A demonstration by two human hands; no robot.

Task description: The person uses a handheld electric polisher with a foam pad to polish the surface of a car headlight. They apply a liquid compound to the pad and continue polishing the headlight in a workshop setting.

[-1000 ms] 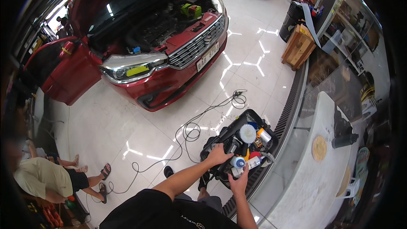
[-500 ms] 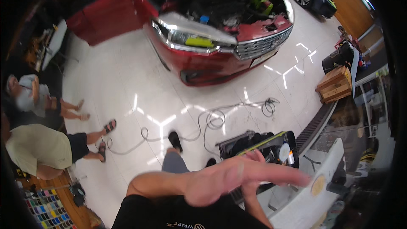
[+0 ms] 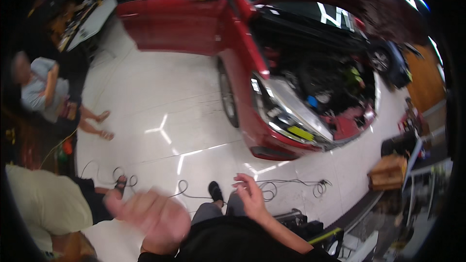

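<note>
My left hand point(image 3: 151, 217) is raised at the lower left, in front of a person in a cream shirt point(image 3: 46, 201). Motion smears its fingers, so their pose does not show clearly; no object is visible in it. My right hand point(image 3: 250, 198) hovers before my body, fingers apart and slightly bent, holding nothing. Neither hand touches the red car point(image 3: 242, 131) ahead. Its hood point(image 3: 349, 0) is raised over the exposed engine bay, and the front door point(image 3: 170, 26) stands wide. A yellow strip point(image 3: 301, 133) lies on the headlight.
Thin dark cable point(image 3: 182, 187) loops over the pale tiled floor point(image 3: 150, 97). Another person in a grey shirt point(image 3: 43, 85) stands at the left, near a long table point(image 3: 92, 24). To the right are a wooden box point(image 3: 388, 172) and a floor grate; a black cart point(image 3: 303, 223) sits beside my right forearm.
My view has swung left and up, bringing the car's side and hood in. My left hand has moved from the right across to the lower left; my right hand now shows apart from it.
</note>
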